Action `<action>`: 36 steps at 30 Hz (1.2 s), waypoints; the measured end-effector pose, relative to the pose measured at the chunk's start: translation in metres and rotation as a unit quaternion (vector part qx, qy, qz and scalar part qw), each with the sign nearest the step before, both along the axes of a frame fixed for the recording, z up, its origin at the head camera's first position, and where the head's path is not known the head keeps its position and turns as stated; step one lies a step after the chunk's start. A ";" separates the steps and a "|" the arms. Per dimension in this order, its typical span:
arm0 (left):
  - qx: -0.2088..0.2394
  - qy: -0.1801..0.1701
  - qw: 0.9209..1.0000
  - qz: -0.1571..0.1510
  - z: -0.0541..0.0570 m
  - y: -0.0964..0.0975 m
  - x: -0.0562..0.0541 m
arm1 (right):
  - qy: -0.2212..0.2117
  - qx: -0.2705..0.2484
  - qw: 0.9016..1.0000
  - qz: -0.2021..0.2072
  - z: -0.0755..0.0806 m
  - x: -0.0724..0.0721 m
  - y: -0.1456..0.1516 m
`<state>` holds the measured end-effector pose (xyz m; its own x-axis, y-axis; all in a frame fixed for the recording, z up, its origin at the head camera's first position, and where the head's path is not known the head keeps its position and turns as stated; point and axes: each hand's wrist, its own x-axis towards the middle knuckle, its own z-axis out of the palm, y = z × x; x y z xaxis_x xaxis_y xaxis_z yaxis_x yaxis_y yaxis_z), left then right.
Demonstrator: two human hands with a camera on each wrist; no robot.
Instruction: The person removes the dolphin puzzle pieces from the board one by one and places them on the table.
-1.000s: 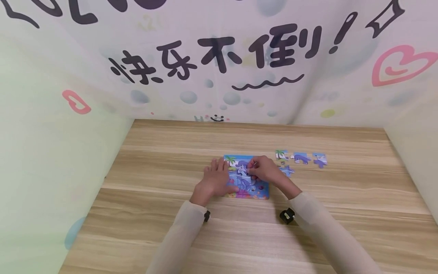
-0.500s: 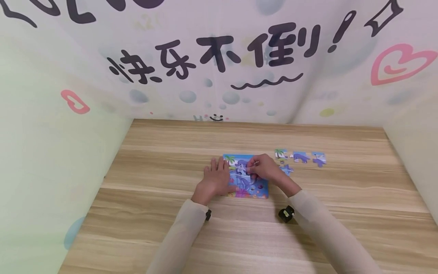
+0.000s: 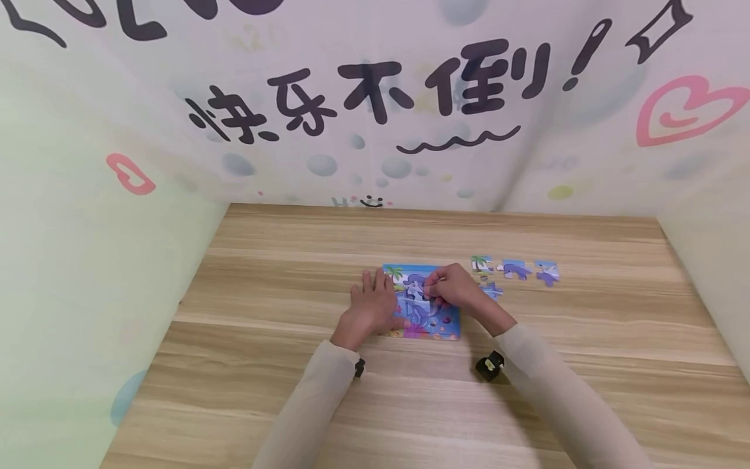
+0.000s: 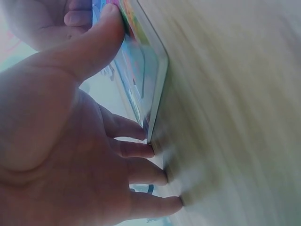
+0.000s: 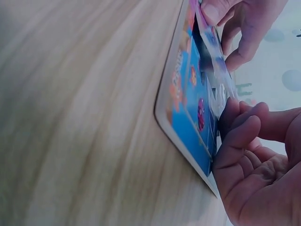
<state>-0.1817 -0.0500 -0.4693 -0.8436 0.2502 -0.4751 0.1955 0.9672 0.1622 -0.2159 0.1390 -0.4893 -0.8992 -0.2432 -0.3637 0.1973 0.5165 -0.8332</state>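
The right hand [image 3: 454, 286] is holding its thumb and fingertips together, pinching the edge of a puzzle piece [image 5: 220, 70] that is tilting up from the puzzle board [image 3: 448, 334] near the middle of the head view. The left hand [image 3: 372, 307] is lying with its fingers spread apart along the left side of the board; in the left wrist view its thumb is resting over the puzzle while some of its fingertips are touching the worktop [image 3: 263, 286] beside the board's edge. The board is lying flat and showing a blue sea picture, with a palm tree toward its upper left and purple dolphin parts between the hands

Just to the right of the right hand, loose pieces are lying on the worktop: a palm-tree piece [image 3: 480, 264], a dolphin piece [image 3: 516, 270], another blue and purple piece [image 3: 547, 273] farthest right, and a lower piece [image 3: 493, 292] that the hand is partly hiding. Pale sleeves [image 3: 545, 371] are covering both forearms, and a small black device [image 3: 489, 366] is sitting by the right wrist. Behind, a white wall [image 3: 328, 176] is bearing large dark characters across the upper frame
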 end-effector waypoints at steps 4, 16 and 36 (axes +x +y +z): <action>0.009 -0.003 1.000 0.007 -0.001 0.001 -0.001 | -0.008 -0.006 1.000 -0.011 0.000 0.000 0.000; 0.025 -0.006 0.999 0.020 -0.002 0.001 -0.002 | -0.032 -0.031 0.999 -0.023 0.001 -0.001 0.002; 0.009 0.000 1.000 0.013 -0.003 0.000 -0.002 | -0.021 -0.056 0.998 -0.019 0.014 0.002 0.000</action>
